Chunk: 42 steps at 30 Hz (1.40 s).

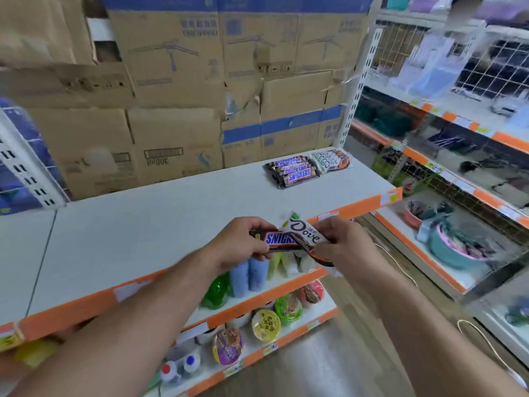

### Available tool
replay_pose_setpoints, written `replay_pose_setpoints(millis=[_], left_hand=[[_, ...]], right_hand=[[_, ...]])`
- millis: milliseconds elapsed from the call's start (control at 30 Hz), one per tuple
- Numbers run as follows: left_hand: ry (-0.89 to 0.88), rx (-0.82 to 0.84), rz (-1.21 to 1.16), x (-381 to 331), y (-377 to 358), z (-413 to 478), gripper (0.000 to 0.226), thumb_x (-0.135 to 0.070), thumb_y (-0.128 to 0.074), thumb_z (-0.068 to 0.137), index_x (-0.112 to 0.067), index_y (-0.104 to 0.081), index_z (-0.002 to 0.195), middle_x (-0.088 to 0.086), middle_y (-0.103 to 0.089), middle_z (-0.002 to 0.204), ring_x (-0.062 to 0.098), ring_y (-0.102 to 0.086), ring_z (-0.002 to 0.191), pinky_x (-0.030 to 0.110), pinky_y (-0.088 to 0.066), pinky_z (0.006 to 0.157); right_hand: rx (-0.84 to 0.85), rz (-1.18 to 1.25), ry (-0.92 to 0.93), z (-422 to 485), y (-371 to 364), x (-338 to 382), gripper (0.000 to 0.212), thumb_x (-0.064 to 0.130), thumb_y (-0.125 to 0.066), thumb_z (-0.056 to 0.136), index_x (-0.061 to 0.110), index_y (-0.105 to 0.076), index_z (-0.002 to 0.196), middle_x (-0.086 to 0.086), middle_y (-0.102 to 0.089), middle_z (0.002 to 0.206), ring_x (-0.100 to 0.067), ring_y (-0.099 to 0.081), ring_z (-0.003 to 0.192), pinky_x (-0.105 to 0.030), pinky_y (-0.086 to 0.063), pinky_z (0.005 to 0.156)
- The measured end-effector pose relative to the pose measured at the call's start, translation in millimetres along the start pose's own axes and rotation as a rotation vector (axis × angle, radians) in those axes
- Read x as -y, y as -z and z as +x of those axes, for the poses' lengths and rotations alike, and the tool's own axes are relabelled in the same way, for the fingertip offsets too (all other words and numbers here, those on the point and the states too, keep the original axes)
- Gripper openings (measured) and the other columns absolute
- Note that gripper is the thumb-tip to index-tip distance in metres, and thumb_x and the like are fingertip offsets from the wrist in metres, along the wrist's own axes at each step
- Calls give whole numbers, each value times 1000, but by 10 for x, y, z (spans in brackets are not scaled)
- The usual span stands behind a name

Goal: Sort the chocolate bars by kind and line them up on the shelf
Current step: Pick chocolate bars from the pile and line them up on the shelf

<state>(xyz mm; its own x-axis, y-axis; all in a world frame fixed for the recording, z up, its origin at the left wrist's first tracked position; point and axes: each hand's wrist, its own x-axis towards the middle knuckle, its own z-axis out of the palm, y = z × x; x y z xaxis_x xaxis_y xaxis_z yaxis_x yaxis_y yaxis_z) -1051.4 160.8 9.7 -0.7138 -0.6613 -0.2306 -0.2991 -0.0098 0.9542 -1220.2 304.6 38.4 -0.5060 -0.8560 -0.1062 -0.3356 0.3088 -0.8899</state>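
Note:
My left hand (243,242) grips a brown Snickers bar (279,239) above the front edge of the white shelf (171,213). My right hand (343,245) pinches a white Dove bar (305,227) that lies across the Snickers bar's right end. At the shelf's back right several Snickers bars (293,171) lie side by side in a row. Right of them lies a row of white Dove bars (330,160).
Cardboard boxes (177,81) are stacked behind the shelf. Lower shelves hold bottles (249,275) and instant noodle cups (266,325). A second shelving unit (446,156) with bowls stands to the right across a narrow aisle.

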Motion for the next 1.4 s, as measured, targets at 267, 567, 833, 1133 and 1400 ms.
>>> replay_pose_setpoints(millis=[267,567,833,1133,1400], left_hand=[[10,53,37,-324,-366,990,41,21,-55,79,-16,-64,94,5,-69,65,18,-66,54,22,-52,52],[38,101,64,-560,-473,2185,39,16,-60,81,-4,-60,115,16,-62,102,24,-72,67,26,-56,59],[85,39,104,-668,-541,2758,36,16,-60,78,-17,-67,91,9,-69,84,18,-71,62,26,-55,57],[205,-122,92,-664,-820,2924,38,15,-58,79,-19,-68,94,13,-70,97,24,-72,70,40,-58,73],[302,-249,33,-590,-1033,2748,36,12,-61,79,-18,-69,97,9,-66,105,25,-74,73,40,-57,75]], right_hand=[[-34,-74,-53,686,618,-323,26,-1,-66,78,20,-65,92,5,-75,79,-16,-71,73,-30,-55,65],[-72,-148,-84,1762,1049,-399,28,-3,-66,76,18,-66,95,4,-74,83,-18,-70,77,-35,-56,69],[-7,-147,-57,2623,1378,-595,29,-4,-66,75,15,-65,96,-9,-73,87,-34,-68,82,-48,-55,70],[198,-357,110,3500,1670,-906,30,2,-61,77,27,-64,92,3,-70,91,-23,-64,84,-32,-52,69],[254,-709,383,3849,1591,-1087,31,16,-55,87,30,-70,110,-1,-73,107,-27,-64,99,-33,-52,80]])
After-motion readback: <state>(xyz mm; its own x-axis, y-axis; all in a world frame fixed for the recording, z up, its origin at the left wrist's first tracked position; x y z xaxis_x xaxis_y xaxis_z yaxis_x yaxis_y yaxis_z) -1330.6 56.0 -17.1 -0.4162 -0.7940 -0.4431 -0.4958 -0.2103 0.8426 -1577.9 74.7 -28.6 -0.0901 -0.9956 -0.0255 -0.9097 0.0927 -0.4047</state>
